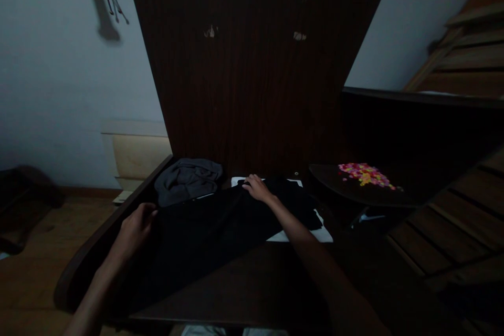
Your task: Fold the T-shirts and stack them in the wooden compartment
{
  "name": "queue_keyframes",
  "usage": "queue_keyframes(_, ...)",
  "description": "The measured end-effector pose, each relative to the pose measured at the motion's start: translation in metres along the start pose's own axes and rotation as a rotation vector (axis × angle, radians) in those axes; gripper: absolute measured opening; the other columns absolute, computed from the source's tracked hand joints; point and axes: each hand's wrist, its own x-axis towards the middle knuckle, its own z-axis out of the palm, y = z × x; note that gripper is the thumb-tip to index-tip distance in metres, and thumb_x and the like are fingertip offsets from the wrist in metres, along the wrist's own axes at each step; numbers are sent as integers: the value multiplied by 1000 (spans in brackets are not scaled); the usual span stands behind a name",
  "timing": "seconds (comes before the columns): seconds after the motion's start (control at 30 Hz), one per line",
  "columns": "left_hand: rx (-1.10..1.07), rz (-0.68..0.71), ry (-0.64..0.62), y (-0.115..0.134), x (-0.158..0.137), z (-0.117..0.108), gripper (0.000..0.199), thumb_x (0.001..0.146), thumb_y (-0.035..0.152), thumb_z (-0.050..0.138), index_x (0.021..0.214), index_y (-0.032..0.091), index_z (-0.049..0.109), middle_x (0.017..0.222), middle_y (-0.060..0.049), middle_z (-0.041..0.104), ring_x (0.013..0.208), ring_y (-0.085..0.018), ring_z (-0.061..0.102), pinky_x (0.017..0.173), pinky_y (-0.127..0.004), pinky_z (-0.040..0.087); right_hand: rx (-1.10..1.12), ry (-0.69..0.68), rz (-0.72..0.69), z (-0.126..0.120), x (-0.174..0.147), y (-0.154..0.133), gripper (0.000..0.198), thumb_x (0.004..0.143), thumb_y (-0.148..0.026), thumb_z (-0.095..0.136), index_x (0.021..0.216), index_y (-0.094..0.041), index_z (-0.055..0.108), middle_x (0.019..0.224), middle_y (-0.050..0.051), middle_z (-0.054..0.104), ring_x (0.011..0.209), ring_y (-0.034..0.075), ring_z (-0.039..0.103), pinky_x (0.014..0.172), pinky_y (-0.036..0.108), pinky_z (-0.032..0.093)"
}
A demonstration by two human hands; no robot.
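A black garment (pixel 212 226) lies stretched across the dark wooden desk, its exact kind hard to make out in the dim light. At its left end, my left hand (pixel 137 226) is closed, with the fingers pinching the cloth's edge. My right hand (pixel 258 188) rests on the upper middle of the garment, palm down and fingers extended. White cloth or paper (pixel 323 235) sticks out from under the garment's right part. Just behind the left end sits a crumpled grey piece of clothing (pixel 187 176).
Small pink and yellow pieces (pixel 366 175) are heaped on a dark rounded shelf (pixel 326 176) to the right. A raised side board (pixel 86 268) borders the desk's left. A tall dark wooden panel (pixel 252 89) stands behind, and wooden slats (pixel 464 220) are at the far right.
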Motion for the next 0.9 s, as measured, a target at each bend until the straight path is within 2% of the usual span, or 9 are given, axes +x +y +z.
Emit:
queue_keyframes(0.13,-103,-64,116,6,-4,-7,38,76,50,48,99,23,62,104,-8,71,98,-27,66,89,-36,50,104,80,42,0,-2,5,13,95,-24,47,103,-18,57,102,7,63,97,18,56,86,28,40)
queue_keyframes(0.3,-308,-197,336,16,-3,-1,42,76,54,54,103,23,63,107,-6,69,102,-25,64,93,-35,49,34,150,76,6,-2,3,21,98,-30,40,105,-19,57,104,9,65,101,20,57,90,33,38)
queue_keyframes(0.43,-215,-195,297,13,3,8,41,78,53,52,100,21,64,105,-8,70,100,-26,64,94,-38,48,-119,108,112,8,-2,-7,30,97,-39,43,108,-17,61,110,14,64,107,26,53,94,39,37)
queue_keyframes(0.53,-137,-163,285,9,4,12,41,80,53,49,100,21,64,101,-10,70,95,-27,65,90,-38,49,-157,133,128,8,-6,-17,36,96,-37,43,116,-14,61,119,17,61,113,29,50,99,42,36)
queue_keyframes(0.63,-126,-114,301,11,2,10,37,82,51,48,97,22,64,102,-9,71,97,-27,65,92,-37,48,-109,160,79,11,-19,-26,41,95,-34,41,127,-12,57,138,17,50,130,29,40,108,44,30)
queue_keyframes(0.7,-135,-96,353,14,1,7,35,83,50,47,97,22,65,105,-7,70,101,-26,64,95,-37,47,-61,112,5,16,-31,-29,49,96,-38,39,136,-13,50,149,15,40,140,28,28,113,45,24)
queue_keyframes(0.8,-160,-154,420,20,3,4,35,83,51,49,99,24,65,107,-5,70,103,-26,64,98,-38,46,-15,-6,-46,23,-50,-31,61,97,-48,31,146,-12,37,156,13,28,146,26,16,116,46,18)
queue_keyframes(0.9,-226,-245,404,23,9,3,39,80,52,53,102,22,64,104,-7,70,102,-27,64,96,-40,48,-16,-61,14,26,-60,-32,73,96,-54,25,149,-4,27,158,17,17,147,27,8,118,46,14)
